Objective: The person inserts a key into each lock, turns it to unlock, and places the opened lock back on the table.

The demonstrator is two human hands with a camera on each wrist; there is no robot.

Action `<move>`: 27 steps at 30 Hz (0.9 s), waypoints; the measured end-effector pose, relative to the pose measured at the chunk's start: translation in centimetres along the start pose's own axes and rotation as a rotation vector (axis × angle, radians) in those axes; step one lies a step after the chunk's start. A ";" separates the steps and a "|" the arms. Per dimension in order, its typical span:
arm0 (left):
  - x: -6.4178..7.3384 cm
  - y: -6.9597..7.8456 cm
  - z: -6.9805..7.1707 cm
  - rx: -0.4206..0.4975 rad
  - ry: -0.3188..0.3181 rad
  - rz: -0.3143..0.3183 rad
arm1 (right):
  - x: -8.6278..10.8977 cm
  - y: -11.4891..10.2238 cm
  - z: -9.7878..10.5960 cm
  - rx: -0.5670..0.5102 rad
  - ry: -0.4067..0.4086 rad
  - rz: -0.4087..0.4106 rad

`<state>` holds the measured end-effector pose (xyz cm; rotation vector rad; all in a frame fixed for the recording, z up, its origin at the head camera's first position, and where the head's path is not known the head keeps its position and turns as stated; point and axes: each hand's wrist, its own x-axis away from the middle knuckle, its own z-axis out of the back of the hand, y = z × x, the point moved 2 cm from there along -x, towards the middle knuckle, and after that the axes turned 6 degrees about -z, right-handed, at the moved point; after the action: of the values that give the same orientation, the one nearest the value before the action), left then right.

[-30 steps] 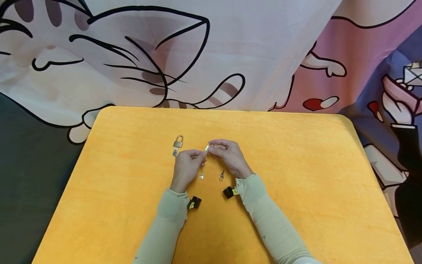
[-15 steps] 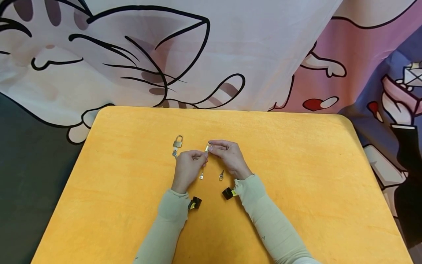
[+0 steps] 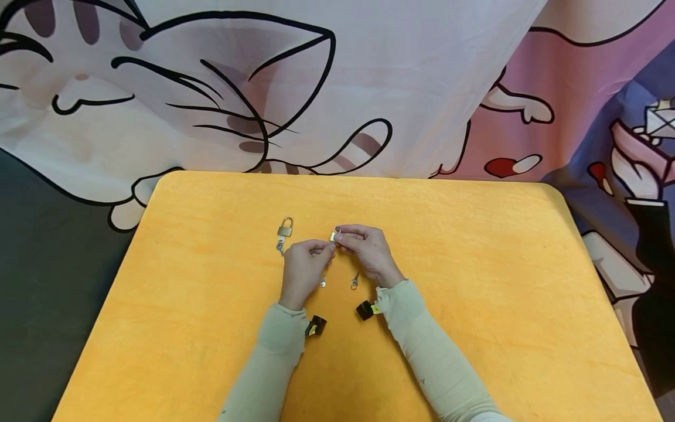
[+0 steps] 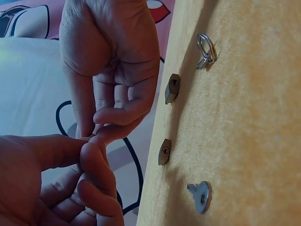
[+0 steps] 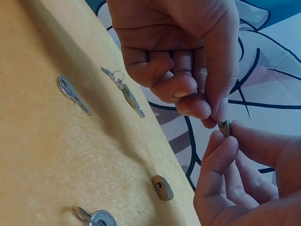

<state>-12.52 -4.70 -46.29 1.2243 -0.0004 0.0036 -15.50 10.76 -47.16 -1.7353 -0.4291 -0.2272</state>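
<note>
A small brass padlock (image 3: 334, 235) is held up by its body between the thumb and fingers of my right hand (image 3: 369, 252), shackle pointing away. Against its lower end, the fingertips of my left hand (image 3: 304, 271) pinch what appears to be a key, almost wholly covered by them. In the right wrist view, the held padlock (image 5: 225, 128) shows between both hands' fingertips. Beyond the left hand lies a larger-looking padlock (image 3: 285, 230) with keys (image 3: 280, 245) at its lower end. Nearer me are a loose key (image 3: 323, 282) and a key on a ring (image 3: 354, 282).
Two more padlock bodies, one (image 4: 172, 88) above the other (image 4: 164, 151), show on the yellow table (image 3: 474, 264) in the left wrist view. A black wrist camera (image 3: 364, 309) sits beside the right cuff. A cartoon-printed cloth (image 3: 401, 88) hangs behind the table's far edge.
The padlock in my right hand has turned a little more upright. My left hand has shifted slightly right along with its pinch. The things on the table stay where they were.
</note>
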 end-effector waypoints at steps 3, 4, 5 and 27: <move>0.0 0.0 -0.1 0.000 0.008 -0.009 | 0.0 0.1 0.1 -0.001 0.005 0.006; 0.0 -0.1 -0.1 -0.003 0.011 -0.011 | -0.1 0.1 0.1 -0.001 0.006 0.008; 0.0 -0.1 -0.1 -0.006 0.013 -0.012 | -0.1 0.1 0.1 0.001 0.007 0.010; 0.0 -0.3 -0.3 -0.074 0.036 -0.056 | -0.2 0.3 0.3 0.038 0.037 0.013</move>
<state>-12.53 -4.55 -46.64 1.1501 0.0644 -0.0231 -15.54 10.99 -47.55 -1.6932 -0.3931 -0.2399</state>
